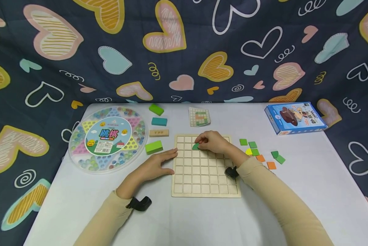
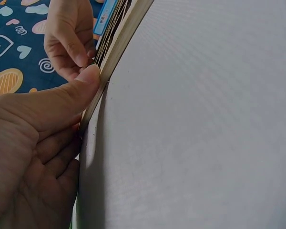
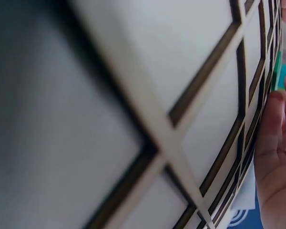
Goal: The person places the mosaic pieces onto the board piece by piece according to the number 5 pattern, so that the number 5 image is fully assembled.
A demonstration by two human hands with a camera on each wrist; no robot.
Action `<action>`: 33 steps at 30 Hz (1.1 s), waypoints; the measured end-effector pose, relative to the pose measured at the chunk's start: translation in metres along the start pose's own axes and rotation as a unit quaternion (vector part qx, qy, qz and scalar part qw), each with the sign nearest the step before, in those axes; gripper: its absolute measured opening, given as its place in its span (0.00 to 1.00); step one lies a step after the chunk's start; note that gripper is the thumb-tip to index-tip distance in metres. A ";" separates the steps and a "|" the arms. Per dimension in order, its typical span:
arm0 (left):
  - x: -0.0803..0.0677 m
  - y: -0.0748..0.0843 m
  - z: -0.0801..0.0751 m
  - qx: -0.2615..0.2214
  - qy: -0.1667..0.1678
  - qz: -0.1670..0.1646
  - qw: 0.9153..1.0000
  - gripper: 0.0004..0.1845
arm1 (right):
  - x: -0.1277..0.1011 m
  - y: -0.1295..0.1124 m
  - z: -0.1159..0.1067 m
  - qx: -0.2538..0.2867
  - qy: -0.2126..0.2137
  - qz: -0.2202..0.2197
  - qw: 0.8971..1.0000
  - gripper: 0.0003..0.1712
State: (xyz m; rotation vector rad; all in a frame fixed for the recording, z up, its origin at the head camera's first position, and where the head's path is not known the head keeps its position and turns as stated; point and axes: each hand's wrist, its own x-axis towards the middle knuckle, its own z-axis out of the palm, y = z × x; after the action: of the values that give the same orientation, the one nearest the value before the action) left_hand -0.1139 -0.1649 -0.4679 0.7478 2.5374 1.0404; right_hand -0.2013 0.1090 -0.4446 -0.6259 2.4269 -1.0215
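Observation:
A wooden grid board (image 1: 204,177) lies on the white table. My right hand (image 1: 211,141) pinches a green tile (image 1: 196,146) over the board's upper rows; the tile's edge (image 3: 278,71) shows beside my fingers (image 3: 276,143) in the right wrist view. My left hand (image 1: 159,164) lies flat on the table with straight fingers, its fingertips against the board's left edge. In the left wrist view the thumb (image 2: 66,102) presses on the board's edge (image 2: 119,47).
Loose green, orange and yellow tiles (image 1: 259,153) lie right of the board. A round marble game case (image 1: 107,136), green, teal and wooden blocks (image 1: 157,131), a pattern card (image 1: 199,117) and a blue box (image 1: 295,118) sit around. A heart-print cloth hangs behind.

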 end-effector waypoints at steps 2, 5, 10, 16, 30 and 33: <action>0.000 0.000 0.000 0.000 0.000 -0.001 1.000 0.37 | -0.001 0.000 -0.001 0.009 -0.004 0.002 1.000 0.11; 0.000 0.000 0.000 -0.001 -0.001 0.001 1.000 0.37 | -0.001 0.001 -0.002 0.019 -0.012 0.002 1.000 0.13; -0.001 0.000 -0.001 -0.002 0.000 0.000 1.000 0.37 | -0.005 0.002 -0.008 0.049 -0.020 -0.001 0.999 0.18; -0.001 0.001 0.000 0.003 0.001 0.002 1.000 0.38 | -0.021 0.004 -0.020 0.083 0.004 -0.014 0.996 0.22; -0.001 0.001 0.000 0.003 0.005 0.000 1.000 0.38 | -0.091 0.043 -0.054 0.112 0.091 0.013 0.989 0.25; -0.001 0.000 0.001 0.005 0.006 0.004 1.000 0.38 | -0.111 0.053 -0.057 0.096 0.099 0.027 0.990 0.25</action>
State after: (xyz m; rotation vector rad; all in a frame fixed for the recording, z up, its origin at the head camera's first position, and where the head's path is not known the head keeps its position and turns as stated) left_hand -0.1126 -0.1651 -0.4682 0.7571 2.5534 1.0379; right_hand -0.1558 0.2351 -0.4246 -0.4077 2.4565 -1.3309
